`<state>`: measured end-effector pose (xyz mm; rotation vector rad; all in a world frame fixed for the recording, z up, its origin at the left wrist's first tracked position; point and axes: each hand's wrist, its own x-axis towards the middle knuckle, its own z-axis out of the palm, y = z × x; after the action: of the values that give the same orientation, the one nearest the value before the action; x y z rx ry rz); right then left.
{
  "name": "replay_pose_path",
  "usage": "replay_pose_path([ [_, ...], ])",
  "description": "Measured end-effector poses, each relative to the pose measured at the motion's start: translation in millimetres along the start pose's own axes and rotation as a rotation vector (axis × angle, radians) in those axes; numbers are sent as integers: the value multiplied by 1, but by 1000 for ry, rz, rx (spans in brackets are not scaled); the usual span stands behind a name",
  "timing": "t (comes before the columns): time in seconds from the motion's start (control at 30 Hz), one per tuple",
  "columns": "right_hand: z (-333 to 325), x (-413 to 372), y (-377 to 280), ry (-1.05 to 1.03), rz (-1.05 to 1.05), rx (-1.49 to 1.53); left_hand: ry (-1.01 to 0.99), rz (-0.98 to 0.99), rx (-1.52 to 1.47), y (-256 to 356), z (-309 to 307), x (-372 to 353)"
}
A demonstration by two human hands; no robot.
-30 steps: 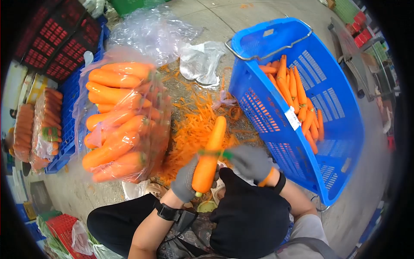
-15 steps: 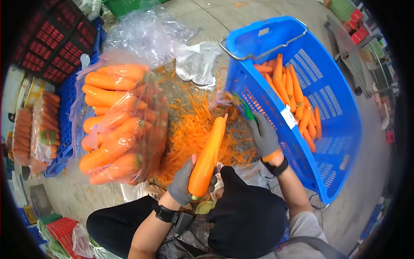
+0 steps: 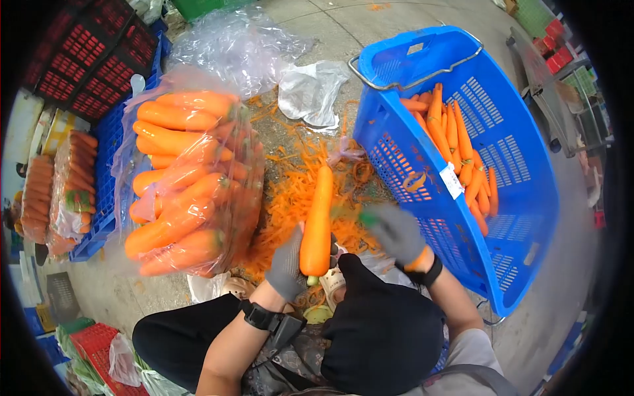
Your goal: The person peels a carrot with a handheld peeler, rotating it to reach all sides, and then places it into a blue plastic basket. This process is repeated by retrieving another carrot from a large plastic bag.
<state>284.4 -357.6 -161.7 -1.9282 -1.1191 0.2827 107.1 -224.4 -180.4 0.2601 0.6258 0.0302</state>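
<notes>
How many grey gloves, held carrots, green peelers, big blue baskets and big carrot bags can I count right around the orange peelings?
Grey gloves: 2 (left hand, right hand)
Held carrot: 1
Green peeler: 1
Big blue basket: 1
Big carrot bag: 1
Total: 6

I count two hands in grey gloves, one left hand [image 3: 287, 267] and one right hand [image 3: 396, 234], with one thick, smooth orange carrot [image 3: 317, 221] and one blurred green tool [image 3: 367, 218] between them. There's one big blue plastic basket [image 3: 470, 231] with at least ten slender orange carrots [image 3: 463, 135]. I also see one large clear plastic bag [image 3: 246, 221] showing at least eight plump orange carrots [image 3: 175, 224].
</notes>
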Motion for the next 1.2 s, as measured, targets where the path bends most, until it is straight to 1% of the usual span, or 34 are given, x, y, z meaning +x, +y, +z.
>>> replay_pose_path([
  [0.03,-3,-7,-10,-285,-71,-22,179,22,118,4,4,1],
  [0.07,-4,-13,-15,-568,-137,-49,175,22,117,4,3,2],
  [0.1,9,-21,-1,-450,-141,39,95,3,154,3,0,1],
  [0.13,14,-16,16,-446,-129,36,16,-22,189,1,-3,1],
  [0.17,14,-1,35,-193,-19,-93,-17,-65,103,-2,-5,1],
  [0.2,11,8,41,61,85,-218,-17,-67,102,-5,-5,-1],
  [0.23,4,7,40,63,84,-217,-51,-46,100,-7,-5,-2],
  [0.27,-4,8,36,5,104,-181,-86,-18,100,-5,-4,-1],
  [0.3,-9,10,29,-62,122,-142,-82,-7,98,-3,-5,2],
  [0.33,-8,1,20,-73,121,-134,-33,5,22,-1,-7,4],
  [0.37,-7,-13,10,-238,-68,-106,8,15,-51,1,-7,6],
  [0.4,-4,-20,4,-397,-264,-79,7,21,-50,3,-5,7],
  [0.47,6,-23,-5,-424,-241,-44,-4,80,51,3,0,9],
  [0.53,10,-18,1,-450,-213,-6,14,56,50,-4,-4,9],
  [0.6,16,2,26,38,-19,-137,64,56,131,-8,5,-1],
  [0.67,10,8,35,71,0,-154,32,86,191,-9,4,1],
  [0.73,6,4,33,93,14,-159,5,71,-22,-7,3,0],
  [0.8,1,-19,15,-409,-268,15,0,118,-5,-2,4,2],
  [0.83,4,-22,13,-408,-268,14,-11,156,17,-1,5,3],
  [0.9,13,-25,8,-322,-172,-5,21,152,67,-5,9,0],
  [0.93,15,-17,16,-322,-169,-6,53,150,116,-7,11,-2],
  [1.0,19,8,36,162,92,-191,72,109,104,-13,13,-8],
  [1.03,15,8,32,167,90,-194,87,81,95,-12,14,-8],
  [1.07,9,7,25,94,90,-100,83,87,98,-9,13,-5],
  [1.1,5,5,15,14,89,0,47,54,57,-5,8,-2],
  [1.13,2,-3,7,5,86,7,16,16,11,-4,4,-2],
  [1.2,-3,-18,-5,-517,-279,-2,-2,13,-12,-3,0,2],
])
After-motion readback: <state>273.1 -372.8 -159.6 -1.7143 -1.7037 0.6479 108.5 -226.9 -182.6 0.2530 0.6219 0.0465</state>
